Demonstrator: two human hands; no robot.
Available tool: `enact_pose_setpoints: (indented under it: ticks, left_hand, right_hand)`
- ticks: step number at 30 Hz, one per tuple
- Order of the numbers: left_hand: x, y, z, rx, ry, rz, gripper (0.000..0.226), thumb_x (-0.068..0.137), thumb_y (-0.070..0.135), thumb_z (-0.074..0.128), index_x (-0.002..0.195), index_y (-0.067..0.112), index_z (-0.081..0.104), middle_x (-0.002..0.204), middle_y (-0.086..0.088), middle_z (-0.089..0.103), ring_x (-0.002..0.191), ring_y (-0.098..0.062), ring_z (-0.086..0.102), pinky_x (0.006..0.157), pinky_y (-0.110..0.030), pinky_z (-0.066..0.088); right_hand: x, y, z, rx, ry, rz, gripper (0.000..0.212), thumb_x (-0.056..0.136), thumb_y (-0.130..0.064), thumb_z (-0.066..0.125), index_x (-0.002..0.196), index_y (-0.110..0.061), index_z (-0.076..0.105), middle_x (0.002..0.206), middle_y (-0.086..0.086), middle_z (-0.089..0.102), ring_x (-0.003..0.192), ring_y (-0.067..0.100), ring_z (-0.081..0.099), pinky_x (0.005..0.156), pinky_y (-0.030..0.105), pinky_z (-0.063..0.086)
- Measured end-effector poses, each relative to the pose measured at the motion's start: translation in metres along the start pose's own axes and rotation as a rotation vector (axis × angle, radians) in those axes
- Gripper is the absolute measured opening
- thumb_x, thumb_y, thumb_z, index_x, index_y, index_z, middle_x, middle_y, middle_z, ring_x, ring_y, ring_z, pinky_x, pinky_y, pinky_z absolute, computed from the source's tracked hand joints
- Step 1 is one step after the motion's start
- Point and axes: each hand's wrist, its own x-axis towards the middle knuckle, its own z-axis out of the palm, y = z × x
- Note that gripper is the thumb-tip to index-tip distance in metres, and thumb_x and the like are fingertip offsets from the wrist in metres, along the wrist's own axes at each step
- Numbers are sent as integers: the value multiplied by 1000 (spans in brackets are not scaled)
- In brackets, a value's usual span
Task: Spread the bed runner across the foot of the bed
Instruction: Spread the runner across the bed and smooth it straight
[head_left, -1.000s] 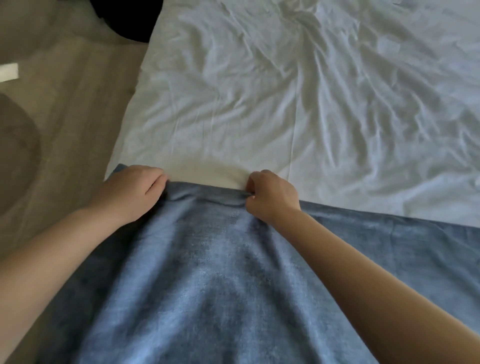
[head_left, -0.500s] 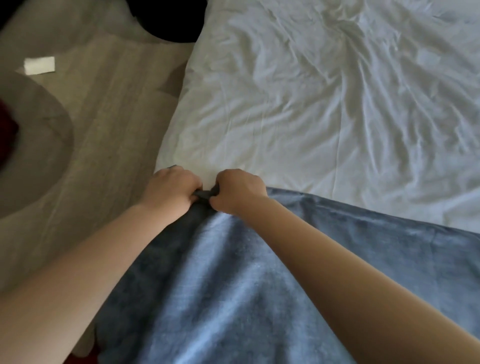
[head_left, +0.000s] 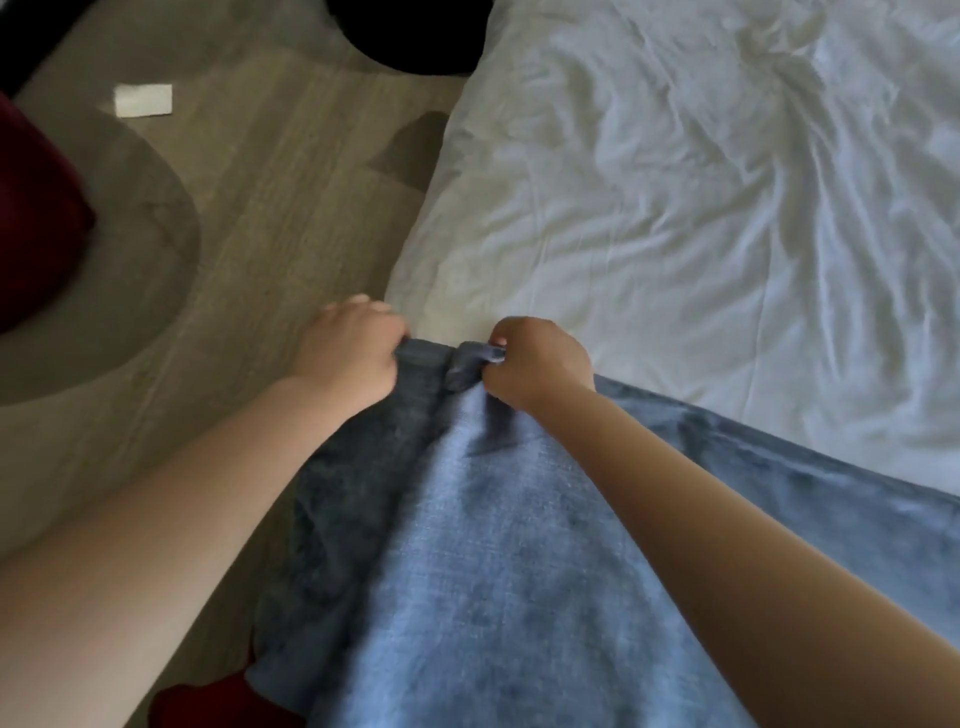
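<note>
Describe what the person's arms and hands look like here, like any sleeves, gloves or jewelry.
Both arms are bare along all that shows of them, with no sleeves in view. The left hand and right hand have no gloves, and no rings, watch or bracelets can be seen on the fingers or wrists. The right forearm lies in shadow. One short, unpainted-looking fingernail shows on the right hand.

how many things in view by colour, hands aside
blue: 1, bed runner
white: 2, bed sheet, paper slip on the floor
dark red: 2, one far left, one at the bottom
black: 1, object at top
total: 6
</note>
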Motion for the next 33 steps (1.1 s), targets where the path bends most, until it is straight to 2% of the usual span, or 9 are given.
enact_pose_setpoints:
  ticks: [3,5,11,16,19,24,26,29,33]
  left_hand:
    - [4,13,-1,-150,-84,41,27,84,21,63,110,23,65,108,-2,64,107,-26,54,84,-36,42]
    - [7,12,2,-75,-108,22,18,87,25,63,105,24,65,105,-1,64,106,-26,54,84,-34,39]
    - [6,-10,4,184,-97,-48,13,86,14,58,94,20,66,93,0,64,95,-23,54,82,-31,35]
    - [10,12,2,-27,-66,101,25,81,21,57,106,19,62,106,-1,62,106,-25,53,88,-37,40]
    - [16,13,1,62,-84,114,17,88,16,53,102,20,63,105,-2,62,106,-26,52,89,-37,38]
    - [14,-22,-9,267,-124,-54,20,86,5,51,100,14,62,103,-4,62,104,-27,53,83,-35,38]
    - [10,-31,-11,179,-136,-75,22,83,9,55,104,15,60,106,-5,61,104,-27,53,82,-36,41]
    - [9,-18,-6,-67,-141,96,33,82,22,58,115,23,58,113,1,60,108,-22,53,88,-39,46]
    - [15,9,7,-165,-121,180,38,86,26,62,123,23,54,122,3,54,115,-21,49,94,-42,43]
  right_hand:
    - [2,-8,-6,78,19,-45,23,83,-39,55,88,-19,64,86,-2,63,80,22,59,67,30,49]
    - [5,-8,-7,54,-7,-76,24,83,-45,62,88,-22,64,88,-5,61,82,19,58,67,30,48]
    - [7,10,-12,-52,-30,-58,18,85,-39,65,88,-22,67,85,-4,62,81,19,59,62,29,47]
    - [11,-4,-12,-93,-49,-51,25,80,-44,59,83,-20,62,79,-3,60,77,20,59,56,26,41]
    - [17,-10,-13,-41,-48,-45,30,79,-52,64,79,-22,59,86,-5,61,82,19,59,62,28,42]
    - [18,1,-22,-99,-113,-54,22,83,-43,66,81,-21,62,89,-2,61,84,21,59,64,29,45]
    - [17,6,-22,-163,-152,-36,23,83,-41,65,86,-19,65,88,-1,61,84,22,59,63,29,43]
    - [17,5,-14,-162,-183,-42,24,84,-40,61,92,-18,64,89,-1,61,83,21,58,63,29,42]
    - [21,-3,-3,-120,-154,-92,12,85,-34,60,88,-22,58,89,-1,59,84,21,57,66,31,45]
